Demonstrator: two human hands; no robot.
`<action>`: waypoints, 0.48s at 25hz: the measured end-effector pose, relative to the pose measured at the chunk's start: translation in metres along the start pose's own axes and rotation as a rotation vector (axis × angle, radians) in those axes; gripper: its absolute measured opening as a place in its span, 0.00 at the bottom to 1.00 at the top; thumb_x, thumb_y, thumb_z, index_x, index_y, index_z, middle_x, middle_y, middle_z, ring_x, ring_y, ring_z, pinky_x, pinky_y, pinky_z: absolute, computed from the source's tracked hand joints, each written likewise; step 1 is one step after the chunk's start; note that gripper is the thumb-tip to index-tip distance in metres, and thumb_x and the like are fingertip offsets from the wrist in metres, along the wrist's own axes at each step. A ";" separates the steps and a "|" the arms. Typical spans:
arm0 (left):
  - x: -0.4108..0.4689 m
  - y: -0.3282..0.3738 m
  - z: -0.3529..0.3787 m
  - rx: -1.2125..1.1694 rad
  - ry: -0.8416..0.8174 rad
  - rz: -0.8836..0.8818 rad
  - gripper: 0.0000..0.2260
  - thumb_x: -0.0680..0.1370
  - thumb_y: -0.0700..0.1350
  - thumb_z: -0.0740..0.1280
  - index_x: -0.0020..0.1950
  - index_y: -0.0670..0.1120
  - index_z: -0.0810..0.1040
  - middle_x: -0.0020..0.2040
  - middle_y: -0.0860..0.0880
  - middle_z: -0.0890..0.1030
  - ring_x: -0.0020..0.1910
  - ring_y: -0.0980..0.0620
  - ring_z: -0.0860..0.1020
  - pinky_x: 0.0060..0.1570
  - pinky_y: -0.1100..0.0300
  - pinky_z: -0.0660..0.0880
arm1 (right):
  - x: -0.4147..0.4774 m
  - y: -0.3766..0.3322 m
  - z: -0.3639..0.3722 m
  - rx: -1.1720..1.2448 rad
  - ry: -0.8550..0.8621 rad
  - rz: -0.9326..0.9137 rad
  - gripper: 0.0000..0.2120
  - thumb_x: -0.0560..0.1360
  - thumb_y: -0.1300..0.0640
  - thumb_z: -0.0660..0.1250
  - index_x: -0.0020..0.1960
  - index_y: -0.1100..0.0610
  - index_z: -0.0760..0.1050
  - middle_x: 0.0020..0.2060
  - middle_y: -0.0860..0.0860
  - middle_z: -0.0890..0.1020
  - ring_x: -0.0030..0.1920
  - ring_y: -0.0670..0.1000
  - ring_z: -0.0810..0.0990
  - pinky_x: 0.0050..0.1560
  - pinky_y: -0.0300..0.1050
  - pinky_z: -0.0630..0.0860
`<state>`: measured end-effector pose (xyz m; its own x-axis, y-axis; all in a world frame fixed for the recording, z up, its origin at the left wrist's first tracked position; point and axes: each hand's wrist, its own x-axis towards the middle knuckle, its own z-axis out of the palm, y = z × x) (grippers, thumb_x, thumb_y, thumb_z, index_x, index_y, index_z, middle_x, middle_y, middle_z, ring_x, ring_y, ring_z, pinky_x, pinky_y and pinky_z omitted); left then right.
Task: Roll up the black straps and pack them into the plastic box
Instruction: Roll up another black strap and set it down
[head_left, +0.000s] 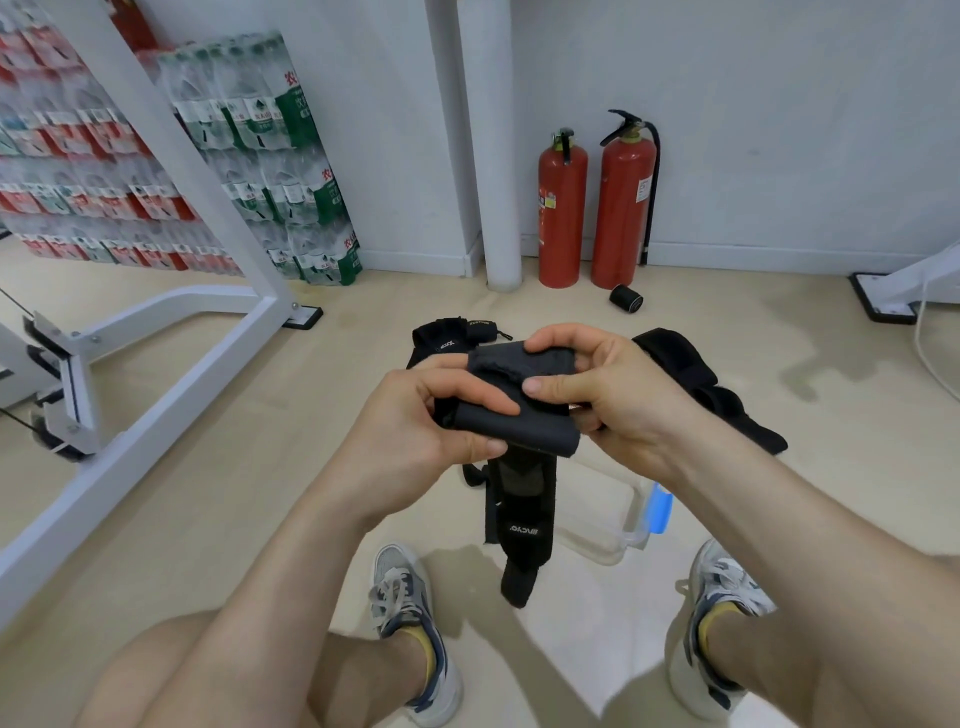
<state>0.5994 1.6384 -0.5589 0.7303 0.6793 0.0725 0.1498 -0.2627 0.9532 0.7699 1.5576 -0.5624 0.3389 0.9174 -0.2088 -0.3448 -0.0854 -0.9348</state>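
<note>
Both hands are together at chest height, clamped on one black fabric strap (519, 421). Our left hand (415, 421) grips the partly rolled end, thumb across the top and fingers curled underneath. Our right hand (608, 395) pinches the same roll from the other side, thumb on the near face and fingers over the far edge. The strap's unrolled tail, with white lettering, hangs straight down between our grey-and-white sneakers (400, 597). A clear plastic box with a blue latch (602, 545) sits on the beige floor under the hands, between the feet and partly hidden by the tail; we can't tell what's in it. Two more loose black straps lie on the floor beyond the hands, one left (452, 338) and one right (711, 395). A small rolled black strap (626, 299) lies near the far wall, just beside two red fire extinguishers (562, 208). Shrink-wrapped packs of water bottles (270, 156) are stacked at the far left, behind a white metal frame (156, 338).
</note>
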 end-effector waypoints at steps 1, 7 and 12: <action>-0.001 0.003 0.003 -0.039 -0.015 -0.013 0.17 0.65 0.24 0.75 0.39 0.47 0.85 0.53 0.49 0.81 0.45 0.58 0.81 0.39 0.68 0.75 | 0.000 0.001 0.000 -0.038 0.004 -0.035 0.15 0.73 0.76 0.67 0.46 0.56 0.77 0.37 0.52 0.81 0.27 0.44 0.79 0.22 0.33 0.69; -0.004 0.006 0.010 -0.064 0.009 -0.081 0.14 0.67 0.24 0.74 0.42 0.43 0.84 0.41 0.48 0.80 0.33 0.60 0.79 0.32 0.70 0.73 | -0.006 0.009 -0.001 -0.234 0.039 -0.223 0.19 0.74 0.77 0.63 0.43 0.53 0.76 0.36 0.48 0.82 0.37 0.51 0.81 0.41 0.51 0.78; -0.001 0.003 0.011 0.041 0.054 -0.095 0.11 0.70 0.30 0.75 0.46 0.45 0.84 0.40 0.50 0.81 0.31 0.62 0.78 0.31 0.72 0.71 | -0.006 0.014 0.001 -0.237 0.071 -0.251 0.18 0.74 0.77 0.62 0.45 0.53 0.76 0.40 0.52 0.83 0.39 0.53 0.81 0.43 0.53 0.78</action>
<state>0.6061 1.6295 -0.5590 0.6748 0.7380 -0.0011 0.2450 -0.2226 0.9436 0.7623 1.5519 -0.5736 0.4503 0.8925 0.0247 -0.0328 0.0442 -0.9985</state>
